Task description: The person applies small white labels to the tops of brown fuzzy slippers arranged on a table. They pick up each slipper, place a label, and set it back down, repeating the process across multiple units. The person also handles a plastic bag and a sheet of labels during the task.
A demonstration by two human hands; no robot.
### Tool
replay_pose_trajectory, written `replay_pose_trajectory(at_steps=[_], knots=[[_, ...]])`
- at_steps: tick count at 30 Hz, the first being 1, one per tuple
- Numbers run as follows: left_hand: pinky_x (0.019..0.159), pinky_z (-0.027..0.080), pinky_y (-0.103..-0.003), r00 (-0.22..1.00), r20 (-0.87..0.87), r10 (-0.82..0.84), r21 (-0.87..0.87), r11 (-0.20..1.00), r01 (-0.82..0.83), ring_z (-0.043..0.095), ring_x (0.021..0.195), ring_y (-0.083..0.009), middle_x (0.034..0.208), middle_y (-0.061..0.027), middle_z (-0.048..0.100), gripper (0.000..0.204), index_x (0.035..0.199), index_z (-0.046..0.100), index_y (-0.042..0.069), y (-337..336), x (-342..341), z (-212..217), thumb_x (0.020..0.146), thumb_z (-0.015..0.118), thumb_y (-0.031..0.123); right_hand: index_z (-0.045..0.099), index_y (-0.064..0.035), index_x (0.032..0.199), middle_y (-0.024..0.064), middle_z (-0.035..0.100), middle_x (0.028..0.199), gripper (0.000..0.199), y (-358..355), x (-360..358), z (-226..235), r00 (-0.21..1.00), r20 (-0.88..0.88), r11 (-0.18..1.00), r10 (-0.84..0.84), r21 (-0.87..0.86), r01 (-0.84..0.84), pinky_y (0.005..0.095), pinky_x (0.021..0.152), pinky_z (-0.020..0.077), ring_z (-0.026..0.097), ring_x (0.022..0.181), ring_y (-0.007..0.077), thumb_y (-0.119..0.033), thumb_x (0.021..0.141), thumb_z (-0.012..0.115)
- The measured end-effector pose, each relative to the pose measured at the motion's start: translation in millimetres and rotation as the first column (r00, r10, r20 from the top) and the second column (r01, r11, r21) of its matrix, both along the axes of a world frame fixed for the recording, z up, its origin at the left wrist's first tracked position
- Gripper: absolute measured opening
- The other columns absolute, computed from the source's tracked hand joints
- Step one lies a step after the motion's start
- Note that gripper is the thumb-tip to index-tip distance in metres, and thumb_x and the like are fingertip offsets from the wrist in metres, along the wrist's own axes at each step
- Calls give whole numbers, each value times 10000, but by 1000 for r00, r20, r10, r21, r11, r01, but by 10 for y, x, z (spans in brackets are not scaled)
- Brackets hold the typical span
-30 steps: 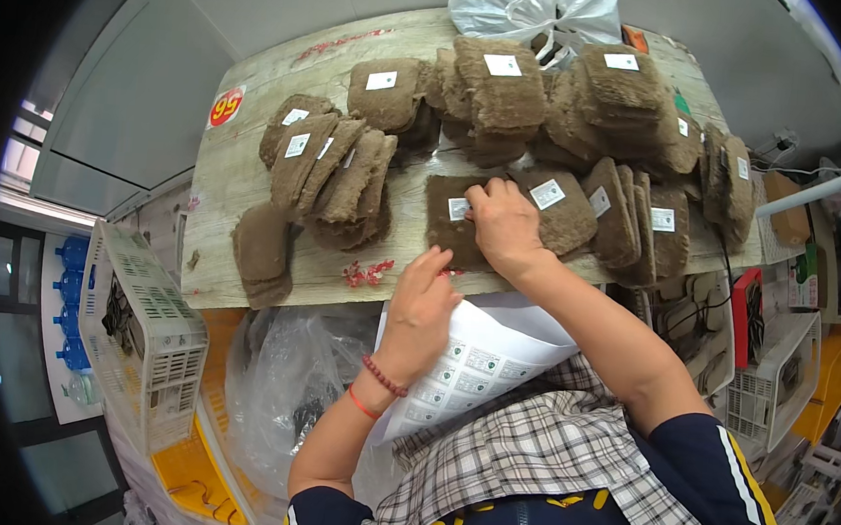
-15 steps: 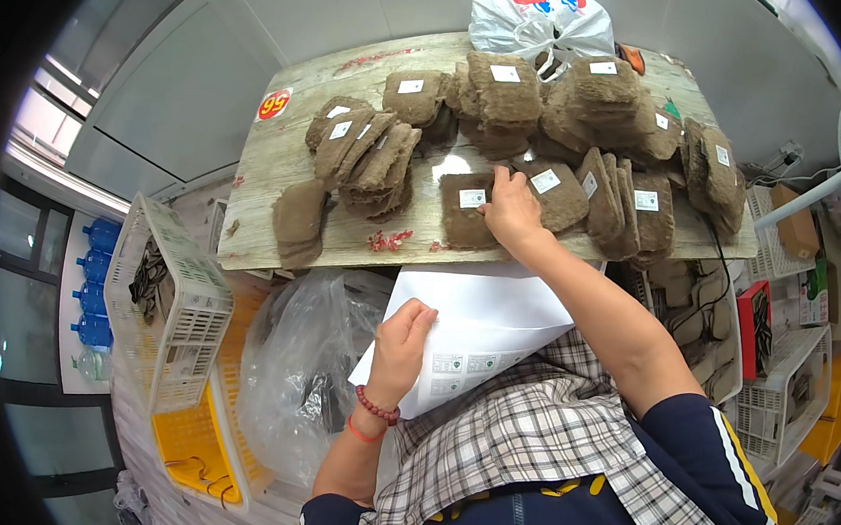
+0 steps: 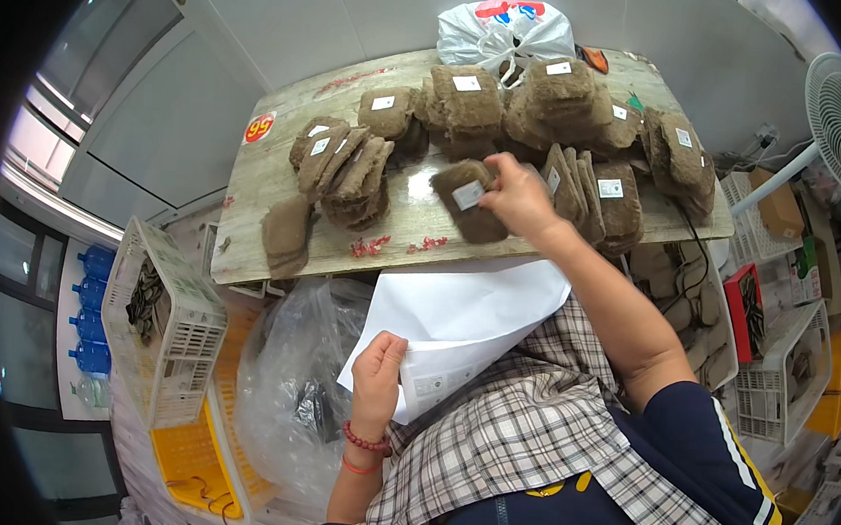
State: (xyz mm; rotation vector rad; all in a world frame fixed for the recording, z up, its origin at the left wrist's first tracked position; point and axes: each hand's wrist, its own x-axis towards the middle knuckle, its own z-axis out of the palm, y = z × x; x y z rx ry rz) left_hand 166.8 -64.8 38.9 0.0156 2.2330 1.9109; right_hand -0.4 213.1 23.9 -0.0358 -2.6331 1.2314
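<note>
Paper (image 3: 467, 295) and brown pad (image 3: 482, 226)
Right hand (image 3: 519, 199) pinches the pad's edge, thumb against fingers; left hand (image 3: 378, 375) pinches paper likewise.

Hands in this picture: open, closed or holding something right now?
Left hand: closed, holding a white label sheet.
Right hand: closed, holding a brown pad.

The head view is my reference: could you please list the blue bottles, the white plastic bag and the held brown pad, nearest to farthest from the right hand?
1. Brown pad: pinched in the right hand.
2. White plastic bag: at the table's far edge.
3. Blue bottles: far left, off the table.
</note>
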Motion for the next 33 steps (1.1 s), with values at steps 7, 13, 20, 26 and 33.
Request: replay_pose_trajectory(at_steps=[7, 13, 20, 26, 33], knots=[[592, 356, -223, 992, -68, 105, -42, 993, -108, 397, 679, -46, 710, 54, 474, 277, 814, 545, 1, -95, 8, 49, 1001, 534, 205, 549, -18, 1273, 154, 564, 1277, 508, 424, 426, 410, 938, -79, 903, 336, 311, -297, 385, 978, 449, 533, 1190, 298, -338, 893, 649], [633, 359, -214, 927, -258, 270, -106, 946, -305, 404, 723, -52, 752, 44, 478, 264, 817, 541, 30, -555, 164, 240, 1010, 525, 208, 659, -83, 1154, 93, 671, 1118, 653, 664, 1183, -43, 665, 195, 671, 720, 46, -740, 390, 908, 491, 618, 1064, 254, -612, 770, 675], [645, 338, -206, 718, -585, 378, -45, 869, -493, 387, 712, -62, 761, 45, 462, 275, 819, 533, 46, -1044, 433, 779, 1014, 528, 240, 679, -90, 1000, 56, 673, 964, 307, 373, 1389, 111, 777, -267, 783, 570, 461, -417, 364, 752, 511, 629, 901, 255, -112, 707, 767], [782, 414, -244, 551, -679, 486, 99, 803, -587, 516, 846, -105, 892, -10, 550, 413, 977, 566, 15, -1660, 967, 1168, 961, 577, 428, 698, -73, 808, 63, 637, 694, 176, 14, 1483, 651, 712, -372, 803, 596, 277, -528, 336, 569, 453, 608, 628, 265, -86, 666, 801], [941, 459, -303, 739, -491, 461, 162, 882, -443, 601, 1063, -168, 1131, -64, 641, 442, 1215, 573, -21, -2165, 1225, 1091, 818, 705, 121, 679, -23, 786, 89, 611, 669, 184, -198, 1161, 1260, 567, -284, 626, 773, 192, -756, 322, 553, 435, 599, 623, 246, -72, 665, 809]])
